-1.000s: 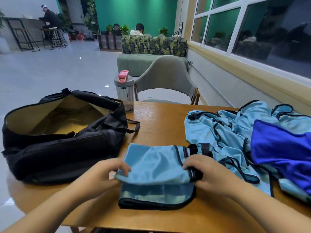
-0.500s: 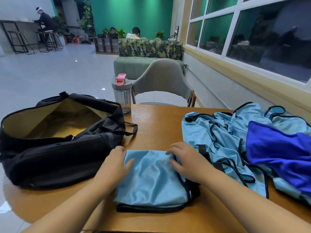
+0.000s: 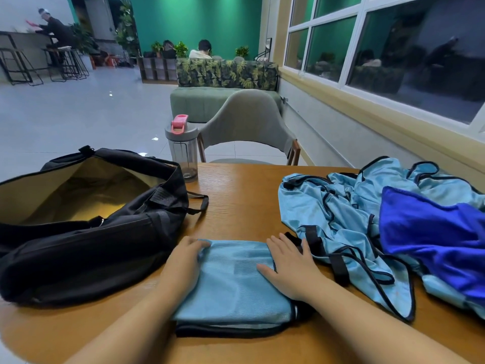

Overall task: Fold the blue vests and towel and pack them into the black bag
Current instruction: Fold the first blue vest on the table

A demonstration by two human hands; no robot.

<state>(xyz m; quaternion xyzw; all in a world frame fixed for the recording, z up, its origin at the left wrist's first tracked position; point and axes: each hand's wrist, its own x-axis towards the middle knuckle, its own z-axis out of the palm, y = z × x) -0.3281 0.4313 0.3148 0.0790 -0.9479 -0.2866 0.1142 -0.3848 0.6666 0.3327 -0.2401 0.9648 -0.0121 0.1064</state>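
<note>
Neatly folded light-blue vest [image 3: 236, 279], black-trimmed, slightly blurred

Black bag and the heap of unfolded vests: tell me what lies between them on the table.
In the head view, bare wooden table separates the black bag from the unfolded vests; nearer the person, the folded vest lies there under both hands.
</note>
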